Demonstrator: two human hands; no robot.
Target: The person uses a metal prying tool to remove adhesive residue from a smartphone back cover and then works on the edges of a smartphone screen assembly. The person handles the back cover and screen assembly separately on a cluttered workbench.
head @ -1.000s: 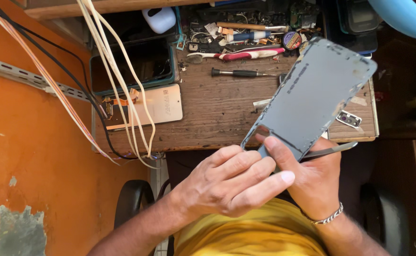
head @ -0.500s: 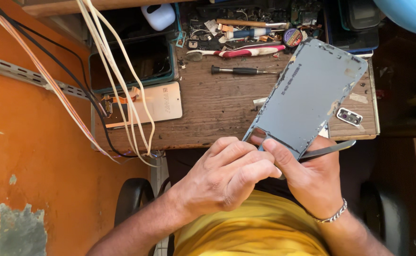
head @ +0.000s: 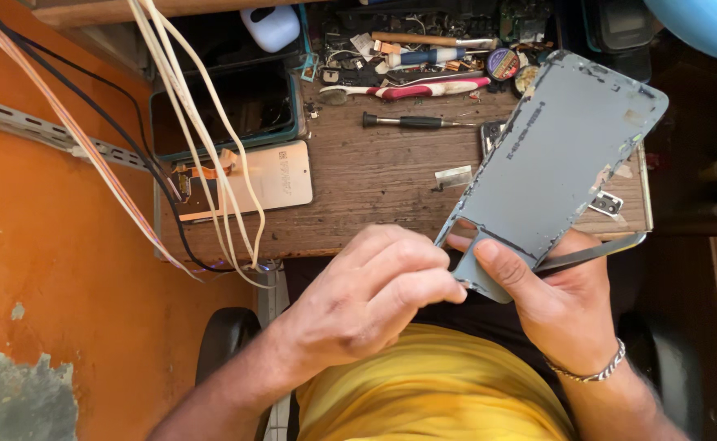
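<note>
The phone back cover (head: 554, 155), a grey-blue plate seen from its inner side, is tilted up over the desk edge, its lower end held between my 2 hands. My right hand (head: 566, 306) is closed on it, thumb (head: 505, 265) pressed flat across the bottom corner, and a thin dark tool (head: 595, 253) sticks out sideways from under that palm; I cannot tell which fingers pin it. My left hand (head: 366, 294) is curled shut, fingertips bunched at the cover's lower edge just beside the thumb; what they pinch there is hidden. A metal bracelet (head: 591, 371) sits on the right wrist.

Beyond the knuckles of the left hand lies the wooden desk (head: 375, 180), with a beige phone (head: 268, 175) well apart to the left under pale cables (head: 187, 106). Farther out, a black screwdriver (head: 411, 122) lies past the fingertips.
</note>
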